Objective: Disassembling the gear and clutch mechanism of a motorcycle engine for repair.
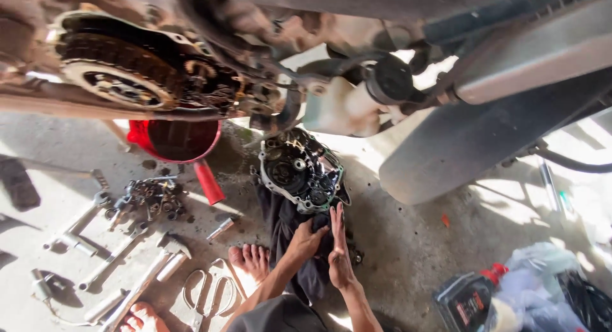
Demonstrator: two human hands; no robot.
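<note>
Seen from the head camera: lying near the floor's lower right corner, a dark oil bottle (464, 301) with a red cap and a pale label, beside bluish plastic bags (542, 287). Pressing down on a dark cloth (287, 230) at mid-floor, the left hand (307, 238), fingers loosely curled; standing edge-on with fingers straight beside it, the right hand (339, 249), gripping nothing; just above both, resting on the cloth, the greasy engine cover (301, 171). Crowding the floor's left part, tools (121, 255) and a red funnel (182, 144); lying bare, the concrete right of the hands.
</note>
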